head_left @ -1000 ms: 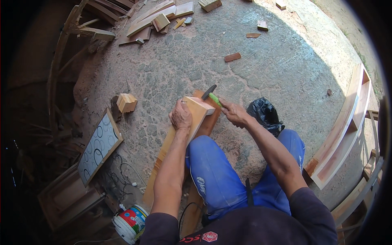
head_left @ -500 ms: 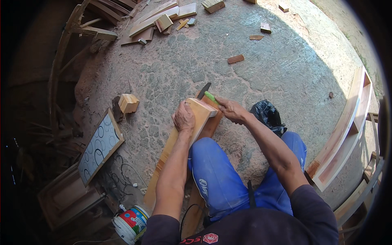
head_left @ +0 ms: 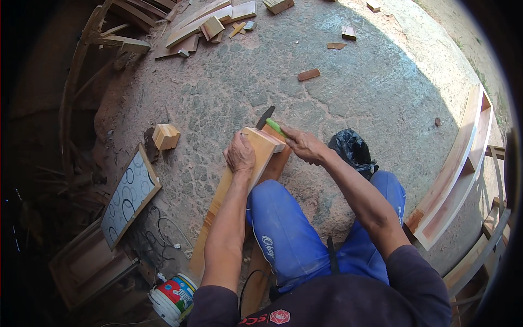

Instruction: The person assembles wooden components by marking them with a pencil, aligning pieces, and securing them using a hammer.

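My right hand (head_left: 306, 145) is closed around the green handle of a hammer (head_left: 266, 116). The hammer's dark head is over the far end of a long wooden piece (head_left: 260, 144), which slants from between my arms up to the middle of the view. My left hand (head_left: 239, 152) grips the left edge of this piece near that end, its fingertips partly hidden. Beneath it, a redder board (head_left: 278, 163) shows along the right side, beside my knee. A short pale block forms the piece's far end.
A black plastic bag (head_left: 353, 151) lies beyond my right knee. At right stands a long wooden frame (head_left: 452, 180). On the left are a wood block (head_left: 165, 136), a circle-patterned panel (head_left: 131, 191), cables and a paint bucket (head_left: 175, 297). Offcuts (head_left: 199, 24) are piled at the far left.
The whole view has shifted slightly, moving the scene a little up and left. Both hands keep their grips, and the hammer stays near the far end of the wood.
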The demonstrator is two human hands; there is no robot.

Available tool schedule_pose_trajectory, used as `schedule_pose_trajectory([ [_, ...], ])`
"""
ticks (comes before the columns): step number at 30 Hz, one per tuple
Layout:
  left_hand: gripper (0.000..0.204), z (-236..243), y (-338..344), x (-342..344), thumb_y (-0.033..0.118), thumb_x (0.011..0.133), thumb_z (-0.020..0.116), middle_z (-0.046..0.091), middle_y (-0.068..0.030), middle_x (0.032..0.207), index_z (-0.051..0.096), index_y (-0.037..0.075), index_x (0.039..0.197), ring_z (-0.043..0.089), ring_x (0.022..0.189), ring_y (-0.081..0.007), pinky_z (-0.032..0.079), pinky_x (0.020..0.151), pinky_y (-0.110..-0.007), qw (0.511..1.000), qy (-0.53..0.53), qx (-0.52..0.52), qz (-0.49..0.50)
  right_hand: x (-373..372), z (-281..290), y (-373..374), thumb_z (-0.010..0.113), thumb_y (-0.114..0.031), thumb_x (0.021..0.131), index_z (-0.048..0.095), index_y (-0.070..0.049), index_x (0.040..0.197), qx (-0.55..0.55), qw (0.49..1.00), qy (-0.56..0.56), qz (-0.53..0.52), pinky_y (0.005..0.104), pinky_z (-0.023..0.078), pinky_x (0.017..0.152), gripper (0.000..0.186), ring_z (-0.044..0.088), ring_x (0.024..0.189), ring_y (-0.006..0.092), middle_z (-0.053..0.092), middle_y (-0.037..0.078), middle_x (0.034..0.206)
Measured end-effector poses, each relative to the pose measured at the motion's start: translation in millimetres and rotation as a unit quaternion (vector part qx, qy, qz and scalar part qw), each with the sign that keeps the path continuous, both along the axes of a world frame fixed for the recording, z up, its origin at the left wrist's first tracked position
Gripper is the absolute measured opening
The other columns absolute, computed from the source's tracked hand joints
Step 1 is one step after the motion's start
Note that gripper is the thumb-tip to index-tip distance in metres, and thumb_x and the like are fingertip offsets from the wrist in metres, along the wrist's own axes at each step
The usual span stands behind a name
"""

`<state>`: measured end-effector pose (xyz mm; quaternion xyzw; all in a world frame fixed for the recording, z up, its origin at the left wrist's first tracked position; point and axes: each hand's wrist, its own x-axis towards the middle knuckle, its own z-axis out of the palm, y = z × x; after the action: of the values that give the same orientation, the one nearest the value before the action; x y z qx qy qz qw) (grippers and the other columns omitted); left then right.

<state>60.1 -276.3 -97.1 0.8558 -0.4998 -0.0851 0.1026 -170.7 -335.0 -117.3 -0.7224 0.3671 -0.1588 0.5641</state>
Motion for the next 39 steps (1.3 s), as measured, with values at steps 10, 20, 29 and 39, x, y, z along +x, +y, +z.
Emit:
schedule_pose_trajectory([
  [10, 0.038, 1.0, 0.5, -0.9, 0.033, 0.104, 0.037, 0.070, -0.0186, 0.111, 0.060, 0.011, 0.123, 0.065, 0.107, -0.0385, 0.040, 0.098, -0.050, 1.000, -0.010, -0.018, -0.004, 10.0, 49.5, 19.7, 0.052, -0.029, 0.099, 0.060, -0.008, 0.136, 0.171, 0.983, 0.021, -0.065, 0.0438, 0.055, 0.085, 0.043, 0.072, 0.091, 0.0352, 0.071, 0.024, 0.107],
  [20, 0.035, 2.1, -0.2, -1.5, 0.031, 0.103, 0.037, 0.071, -0.0198, 0.106, 0.059, 0.008, 0.120, 0.065, 0.105, -0.0388, 0.040, 0.097, -0.050, 1.000, -0.011, -0.020, -0.007, 42.4, 37.0, 27.6, 0.064, -0.033, 0.089, 0.074, -0.003, 0.113, 0.104, 0.983, 0.022, -0.148, 0.0454, 0.054, 0.086, 0.039, 0.072, 0.089, 0.0384, 0.072, 0.025, 0.093],
  [29, 0.035, 5.3, -0.1, -6.2, 0.028, 0.102, 0.040, 0.070, -0.0177, 0.113, 0.060, 0.008, 0.122, 0.065, 0.107, -0.0363, 0.041, 0.099, -0.048, 1.000, -0.006, -0.005, -0.001, 56.1, 19.8, 34.5, 0.067, -0.038, 0.087, 0.074, -0.004, 0.107, 0.044, 0.980, 0.059, -0.183, 0.0466, 0.053, 0.090, 0.040, 0.069, 0.097, 0.0390, 0.072, 0.024, 0.097],
  [39, 0.037, -2.8, 33.9, 24.5, 0.034, 0.103, 0.040, 0.069, -0.0210, 0.112, 0.062, 0.006, 0.114, 0.063, 0.109, -0.0390, 0.043, 0.098, -0.051, 0.996, 0.036, -0.077, 0.006, 49.8, 34.5, 22.9, 0.068, -0.042, 0.087, 0.073, -0.008, 0.117, 0.169, 0.974, 0.056, -0.139, 0.0454, 0.055, 0.085, 0.046, 0.072, 0.090, 0.0329, 0.073, 0.022, 0.098],
])
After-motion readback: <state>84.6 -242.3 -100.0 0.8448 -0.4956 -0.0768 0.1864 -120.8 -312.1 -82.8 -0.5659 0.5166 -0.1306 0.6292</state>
